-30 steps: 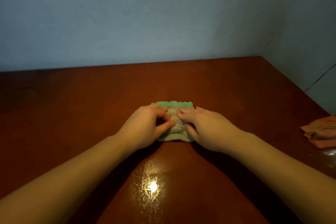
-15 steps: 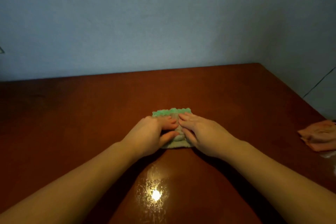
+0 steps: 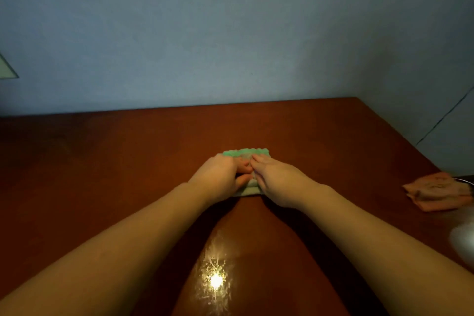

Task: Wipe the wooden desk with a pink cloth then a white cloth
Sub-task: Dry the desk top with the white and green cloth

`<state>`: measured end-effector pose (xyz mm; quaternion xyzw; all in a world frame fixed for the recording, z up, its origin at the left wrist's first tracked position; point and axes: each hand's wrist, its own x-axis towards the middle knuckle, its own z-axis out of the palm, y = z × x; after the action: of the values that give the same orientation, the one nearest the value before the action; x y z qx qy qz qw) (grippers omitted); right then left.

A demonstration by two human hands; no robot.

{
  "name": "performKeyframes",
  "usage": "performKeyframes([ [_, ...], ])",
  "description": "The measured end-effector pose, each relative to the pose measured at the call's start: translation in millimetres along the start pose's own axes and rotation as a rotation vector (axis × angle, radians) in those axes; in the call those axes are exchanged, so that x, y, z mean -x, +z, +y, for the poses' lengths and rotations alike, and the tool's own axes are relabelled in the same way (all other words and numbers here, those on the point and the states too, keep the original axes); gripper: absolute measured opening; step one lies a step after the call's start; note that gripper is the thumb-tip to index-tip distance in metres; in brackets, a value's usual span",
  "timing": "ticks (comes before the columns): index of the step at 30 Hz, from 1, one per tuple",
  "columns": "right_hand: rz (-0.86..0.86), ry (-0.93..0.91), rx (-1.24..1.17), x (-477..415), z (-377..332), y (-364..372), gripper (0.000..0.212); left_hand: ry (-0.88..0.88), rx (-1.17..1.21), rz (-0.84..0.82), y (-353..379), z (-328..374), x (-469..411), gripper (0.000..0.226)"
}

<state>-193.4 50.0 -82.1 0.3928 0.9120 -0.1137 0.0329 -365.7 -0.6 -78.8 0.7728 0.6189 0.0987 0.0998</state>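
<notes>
Under both hands, mid-desk: white cloth, folded into a small thick pad, pale and fluffy, with scalloped green trim along the far edge. Curled on its left half, left hand, thumb and bent fingers pinching a fold. Laid over the right half, right hand, fingers nearly straight and pressing down, thumb hidden. Fingertips of the two meet above the pad.

Well off to the right of the right hand, near the desk's edge: pink cloth, soft, creased, crumpled roughly flat, untouched. Just behind it, a dark thing with a thin bright rim, too cut off to identify.

Beneath it all, wooden desk, reddish-brown, smooth and glossy, throwing back a starburst glare between the forearms, nearer than the hands. Beyond the hands, plain matt bluish wall. Room corner to the right, with a thin dark cable slanting down the side wall.
</notes>
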Motion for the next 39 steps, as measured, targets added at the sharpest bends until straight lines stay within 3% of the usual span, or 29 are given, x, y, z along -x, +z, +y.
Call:
performKeyframes([
  [4, -0.05, 0.024, 0.018, -4, -3, -8, 0.054, -0.076, -0.105, -0.062, -9, 8, -12, 0.024],
  [10, -0.067, -0.004, 0.012, 15, -7, 0, 0.054, -0.001, 0.004, -0.016, 13, 12, 24, 0.037],
  [15, -0.045, 0.046, -0.015, 2, -8, 3, 0.058, -0.092, -0.135, -0.069, 5, 23, 4, 0.032],
  [21, -0.036, -0.015, -0.015, 52, -18, 16, 0.056, 0.009, 0.061, 0.036, 21, 25, 52, 0.039],
  [27, -0.069, 0.055, -0.026, 19, -14, 7, 0.058, -0.061, -0.015, -0.055, 1, 18, 16, 0.026],
  [33, -0.12, -0.008, 0.066, 58, -21, 21, 0.06, 0.017, 0.171, 0.016, 25, 16, 63, 0.04],
  [39, -0.04, 0.051, -0.025, 38, -20, 15, 0.057, -0.047, 0.135, -0.015, 10, 10, 33, 0.035],
])
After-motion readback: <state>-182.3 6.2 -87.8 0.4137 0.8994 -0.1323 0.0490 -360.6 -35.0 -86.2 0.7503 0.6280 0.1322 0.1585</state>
